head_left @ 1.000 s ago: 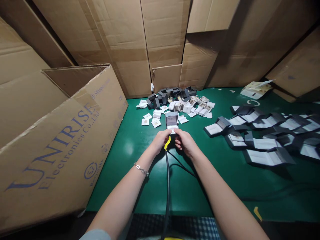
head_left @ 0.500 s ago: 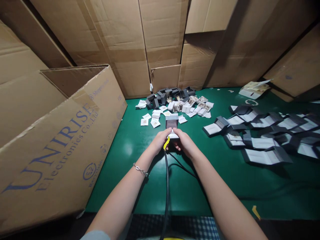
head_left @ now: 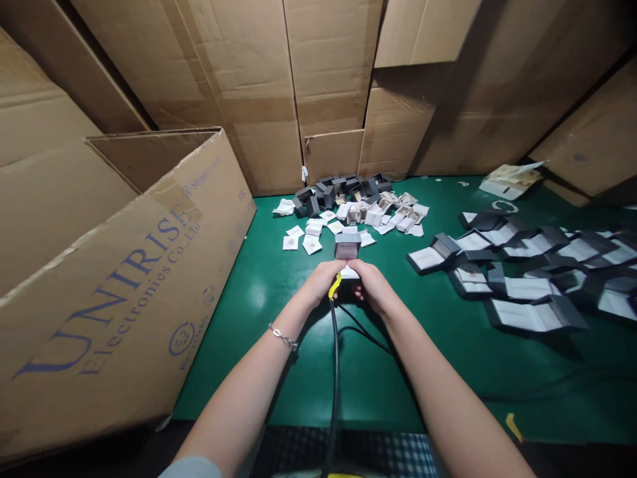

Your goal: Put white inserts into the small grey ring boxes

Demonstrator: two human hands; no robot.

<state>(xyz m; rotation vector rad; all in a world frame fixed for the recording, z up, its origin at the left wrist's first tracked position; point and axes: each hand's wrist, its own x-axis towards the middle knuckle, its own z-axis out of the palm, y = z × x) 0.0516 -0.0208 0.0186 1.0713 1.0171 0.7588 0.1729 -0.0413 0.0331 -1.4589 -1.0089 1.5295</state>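
Head: L hand (head_left: 322,281), R hand (head_left: 372,281) grip box (head_left: 347,247).

Green tabletop (head_left: 266,272), kinda messy: dark little boxes (head_left: 326,196) piled at back, white pieces (head_left: 373,216) scattered just in front, open boxes (head_left: 532,287) bunched right.

"What's on the green desk's (head_left: 438,299) right?"
"Open dark-grey rectangular boxes (head_left: 527,287)."
"What stands far left?"
"A large brown cardboard carton (head_left: 124,279)."
"Between left hand (head_left: 322,282) and right hand (head_left: 373,284)?"
"A small grey hinged box (head_left: 347,247); square white pads (head_left: 335,228) lie behind it."
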